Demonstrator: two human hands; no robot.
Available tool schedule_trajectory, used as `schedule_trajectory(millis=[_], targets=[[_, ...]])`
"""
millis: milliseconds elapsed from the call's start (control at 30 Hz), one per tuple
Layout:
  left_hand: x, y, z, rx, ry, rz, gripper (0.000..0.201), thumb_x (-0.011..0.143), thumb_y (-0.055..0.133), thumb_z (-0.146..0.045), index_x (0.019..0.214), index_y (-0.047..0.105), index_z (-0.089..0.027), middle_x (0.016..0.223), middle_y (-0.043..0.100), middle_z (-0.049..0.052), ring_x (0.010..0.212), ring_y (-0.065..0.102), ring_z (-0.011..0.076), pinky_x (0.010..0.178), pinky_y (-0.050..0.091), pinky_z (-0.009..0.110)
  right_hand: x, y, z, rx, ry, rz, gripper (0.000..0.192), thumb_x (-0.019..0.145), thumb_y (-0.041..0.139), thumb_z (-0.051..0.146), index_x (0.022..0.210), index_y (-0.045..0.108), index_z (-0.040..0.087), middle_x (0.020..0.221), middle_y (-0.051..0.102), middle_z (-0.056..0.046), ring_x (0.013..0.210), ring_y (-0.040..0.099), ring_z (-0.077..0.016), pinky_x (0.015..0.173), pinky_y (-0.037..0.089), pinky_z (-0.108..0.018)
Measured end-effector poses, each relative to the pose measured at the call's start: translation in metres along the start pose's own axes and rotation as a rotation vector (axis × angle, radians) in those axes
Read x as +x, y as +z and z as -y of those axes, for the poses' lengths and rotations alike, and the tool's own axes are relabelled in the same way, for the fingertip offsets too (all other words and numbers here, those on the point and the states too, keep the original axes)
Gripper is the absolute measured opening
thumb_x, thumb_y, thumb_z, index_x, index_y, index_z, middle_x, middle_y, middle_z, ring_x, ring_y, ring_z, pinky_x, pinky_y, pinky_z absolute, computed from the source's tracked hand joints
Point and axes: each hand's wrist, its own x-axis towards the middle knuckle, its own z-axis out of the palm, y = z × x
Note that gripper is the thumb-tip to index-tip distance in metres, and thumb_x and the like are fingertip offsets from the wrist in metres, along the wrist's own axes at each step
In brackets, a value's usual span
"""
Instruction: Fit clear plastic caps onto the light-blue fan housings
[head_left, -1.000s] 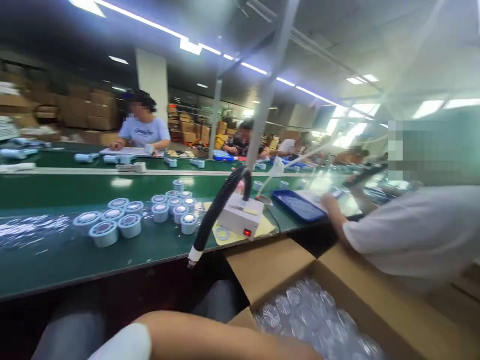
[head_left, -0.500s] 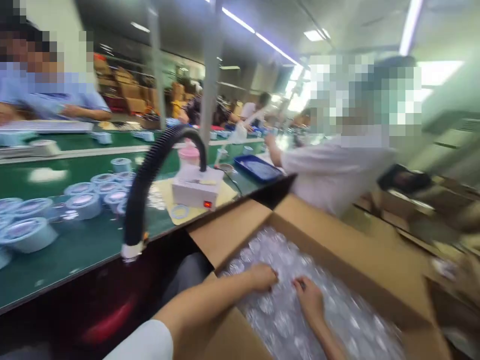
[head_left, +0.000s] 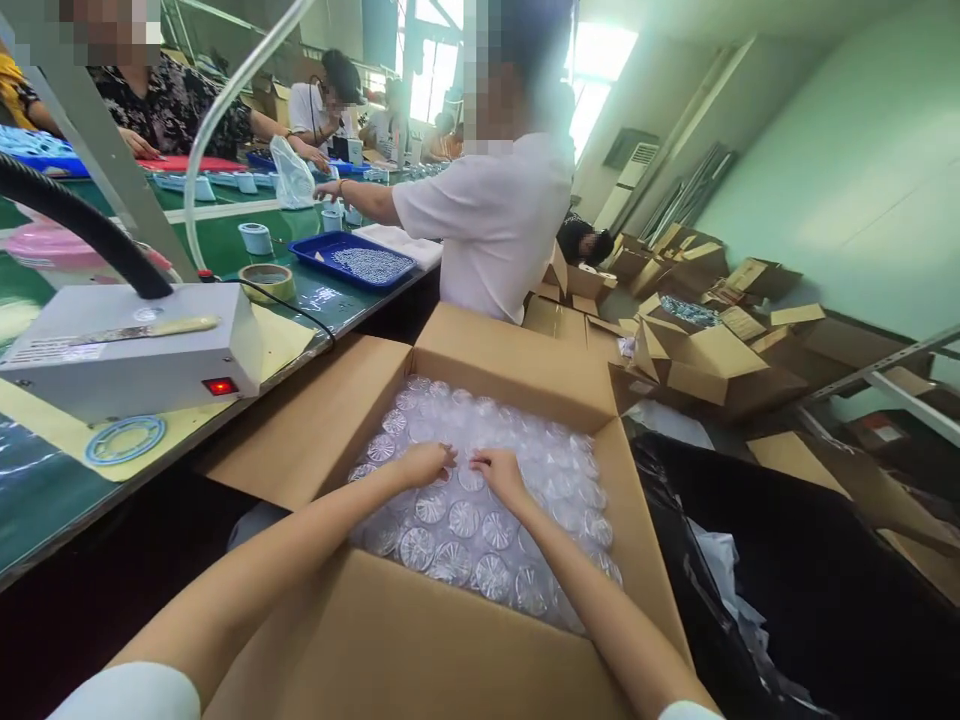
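Inside an open cardboard carton (head_left: pixel 517 358), clear plastic-wrapped round pieces (head_left: pixel 463 518) sit in close rows that reach all four walls. The person's left hand (head_left: pixel 429 464) and right hand (head_left: pixel 501 472) are side by side above the middle of these rows, just apart, fingertips bent inward and facing each other; whether either one grips any plastic cannot be told. The carton's left flap (head_left: pixel 319 420) spreads beside the near edge of the green workbench (head_left: pixel 30 530). Along that edge a white machine (head_left: pixel 142 360) with a black hose (head_left: pixel 82 225) rests on a yellow sheet (head_left: pixel 289 335), a pale blue ring (head_left: pixel 125 440) lying flat at the sheet's near corner. Beyond the machine are a tape roll (head_left: pixel 266 283) and a blue tray (head_left: pixel 311 255) of small pale pieces. A co-worker in a white shirt (head_left: pixel 499 225) is past the carton's far edge. A black plastic liner (head_left: pixel 825 580) lies beyond its right edge.
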Motion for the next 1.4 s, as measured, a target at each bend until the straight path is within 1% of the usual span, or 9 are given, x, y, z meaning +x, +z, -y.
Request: schedule_trajectory(millis=[133,300,400,533,667,900,1167,1300,1400], targets=[[-0.001,-0.005,0.007,-0.074,-0.008,0.037,0.029,0.092,0.054,-0.032,0.116,0.058,-0.016,0.117,0.06,0.009,0.098,0.062,0.0188,0.085,0.054,0.039,0.018,-0.002,0.005,0.029,0.016,-0.074,0.022,0.093,0.057,0.032,0.106,0.062,0.015,0.105,0.065,-0.006,0.089,0.064,-0.0177,0.08,0.054,-0.038],[-0.002,-0.007,0.013,-0.147,-0.016,0.034,0.027,0.092,0.054,-0.032,0.113,0.059,-0.015,0.113,0.062,0.008,0.097,0.062,0.0183,0.084,0.054,0.039,0.024,-0.031,0.004,0.066,0.01,-0.16,0.023,0.093,0.057,0.032,0.106,0.061,0.014,0.102,0.064,-0.005,0.086,0.064,-0.0171,0.076,0.055,-0.036],[-0.002,-0.005,0.01,-0.184,-0.049,-0.021,0.028,0.091,0.055,-0.031,0.113,0.059,-0.014,0.111,0.062,0.008,0.096,0.062,0.0187,0.084,0.054,0.039,0.02,-0.047,0.007,0.082,-0.003,-0.195,0.022,0.093,0.057,0.032,0.105,0.061,0.014,0.1,0.064,-0.005,0.084,0.064,-0.0164,0.074,0.055,-0.035],[-0.005,-0.008,0.005,-0.234,-0.134,-0.179,0.028,0.091,0.055,-0.031,0.113,0.058,-0.014,0.114,0.061,0.009,0.101,0.061,0.0201,0.087,0.053,0.042,0.014,-0.057,0.015,0.111,-0.037,-0.22,0.022,0.093,0.057,0.032,0.103,0.061,0.013,0.098,0.064,-0.004,0.083,0.063,-0.0162,0.074,0.055,-0.035],[-0.013,-0.019,-0.001,-0.306,-0.196,-0.307,0.029,0.092,0.054,-0.032,0.114,0.058,-0.014,0.116,0.06,0.009,0.102,0.06,0.0203,0.087,0.052,0.042,0.012,-0.056,0.023,0.149,-0.081,-0.203,0.023,0.093,0.057,0.033,0.105,0.061,0.014,0.099,0.064,-0.005,0.081,0.063,-0.0155,0.072,0.055,-0.033],[0.003,-0.033,-0.01,-0.486,-0.203,-0.302,0.027,0.092,0.055,-0.032,0.11,0.059,-0.013,0.106,0.063,0.007,0.092,0.063,0.0175,0.08,0.055,0.037,0.017,-0.048,0.034,0.209,-0.102,-0.252,0.02,0.093,0.058,0.032,0.1,0.062,0.013,0.094,0.064,-0.003,0.078,0.063,-0.0146,0.07,0.055,-0.032],[0.022,-0.048,-0.006,-0.655,-0.267,-0.331,0.03,0.092,0.054,-0.033,0.114,0.057,-0.013,0.108,0.062,0.008,0.09,0.063,0.0171,0.077,0.056,0.036,0.018,-0.057,0.032,0.285,-0.107,-0.361,0.021,0.093,0.058,0.033,0.1,0.062,0.014,0.094,0.064,-0.003,0.079,0.063,-0.0151,0.072,0.055,-0.033],[0.025,-0.05,-0.015,-0.652,-0.253,-0.293,0.029,0.093,0.053,-0.034,0.112,0.057,-0.012,0.097,0.064,0.006,0.077,0.063,0.0133,0.067,0.055,0.03,0.02,-0.054,0.037,0.329,-0.126,-0.435,0.022,0.094,0.056,0.033,0.103,0.061,0.014,0.098,0.064,-0.004,0.084,0.063,-0.0166,0.075,0.054,-0.036],[0.031,-0.045,-0.03,-0.578,-0.206,-0.247,0.025,0.091,0.056,-0.033,0.103,0.06,-0.011,0.09,0.064,0.003,0.073,0.062,0.0124,0.065,0.054,0.028,0.019,-0.047,0.048,0.346,-0.172,-0.394,0.021,0.093,0.057,0.033,0.1,0.061,0.014,0.096,0.064,-0.004,0.082,0.063,-0.0162,0.075,0.055,-0.035]])
